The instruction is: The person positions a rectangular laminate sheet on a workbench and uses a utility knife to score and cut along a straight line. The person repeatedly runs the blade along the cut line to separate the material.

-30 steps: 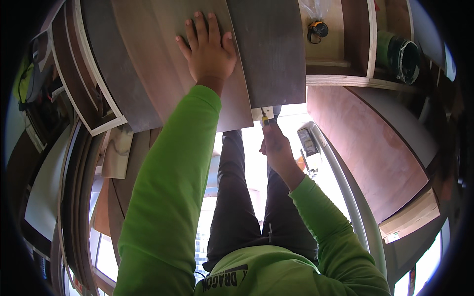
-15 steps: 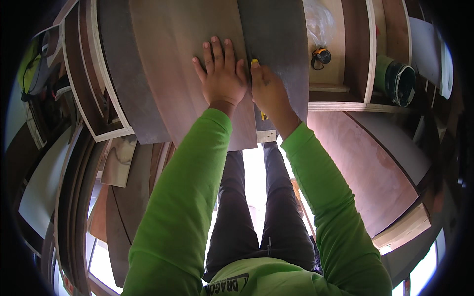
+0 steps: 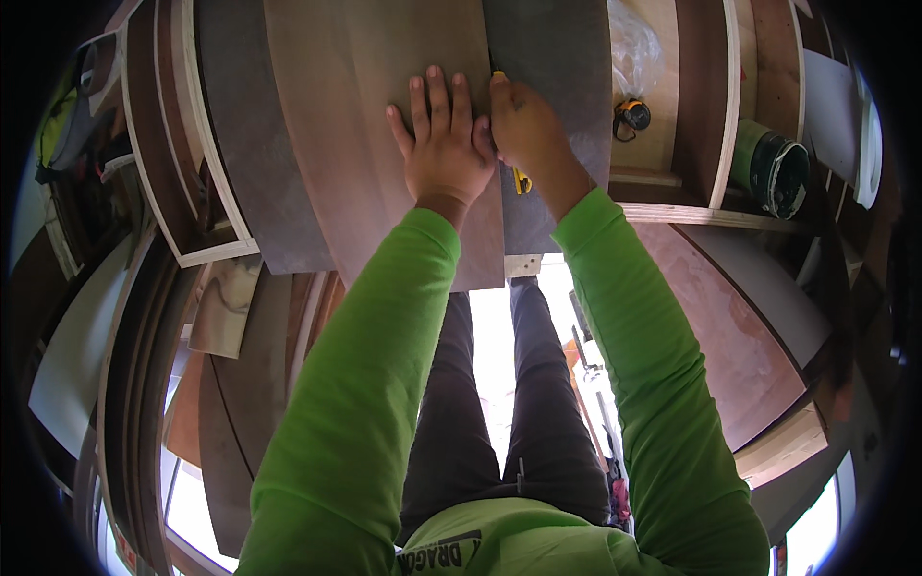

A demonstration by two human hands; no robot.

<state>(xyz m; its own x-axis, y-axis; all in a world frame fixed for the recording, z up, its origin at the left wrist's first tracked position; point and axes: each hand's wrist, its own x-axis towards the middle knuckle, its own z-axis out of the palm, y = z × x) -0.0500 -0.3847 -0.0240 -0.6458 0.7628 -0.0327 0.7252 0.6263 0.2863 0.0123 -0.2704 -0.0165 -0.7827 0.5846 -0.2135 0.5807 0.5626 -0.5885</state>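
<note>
My left hand [image 3: 448, 144] lies flat with its fingers spread on a brown wood-grain panel [image 3: 375, 182]. Beneath that panel is a wider dark grey board [image 3: 559, 67], showing along both sides of it. Closed around a yellow utility knife [image 3: 521, 181], my right hand [image 3: 530, 125] rests along the panel's right edge, close beside my left thumb. The knife's tail end pokes out below the palm and a bit of yellow shows above the fingers. Its blade is too hidden to make out.
To the right, an open wooden frame [image 3: 718, 106] holds a black and orange tape measure [image 3: 632, 115] and clear plastic wrap [image 3: 634, 46]. A dark green bucket [image 3: 783, 178] stands farther right. Another open frame [image 3: 223, 252] is on the left. Several loose boards lean below.
My right hand has moved away from me along the panel's edge with the knife, baring more of its tail end. My left hand keeps pressing the panel. The view has shifted slightly.
</note>
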